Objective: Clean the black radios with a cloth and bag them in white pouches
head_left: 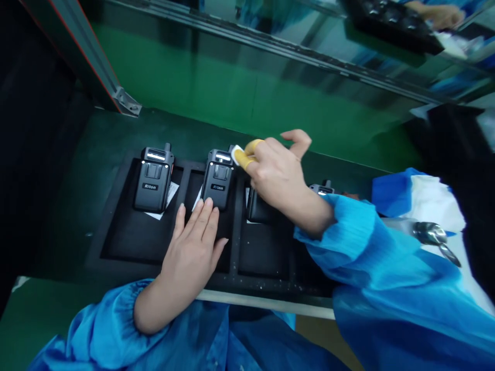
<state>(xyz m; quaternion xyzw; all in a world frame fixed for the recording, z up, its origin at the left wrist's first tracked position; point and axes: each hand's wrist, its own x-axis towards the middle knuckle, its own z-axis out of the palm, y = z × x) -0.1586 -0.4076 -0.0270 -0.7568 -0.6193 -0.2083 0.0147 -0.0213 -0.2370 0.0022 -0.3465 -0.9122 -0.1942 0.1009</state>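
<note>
Left hand [192, 247] spread at radio [217, 179]; right hand [275, 167] pinches pad [235, 153] at its top, seemingly mid-work; left-edge radio [152, 186] in tray [109, 216] untouched.

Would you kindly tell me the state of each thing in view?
Leftmost device: label up, untouched.
Second device: label up.
Third device: partly hidden.
Fourth device: mostly hidden.
Left hand: extended, touching second device's lower end.
Right hand: holding white pad.
White pad: near second device's top; contact unclear.
Black tray: holding devices.
Metal item: state unclear.
</note>
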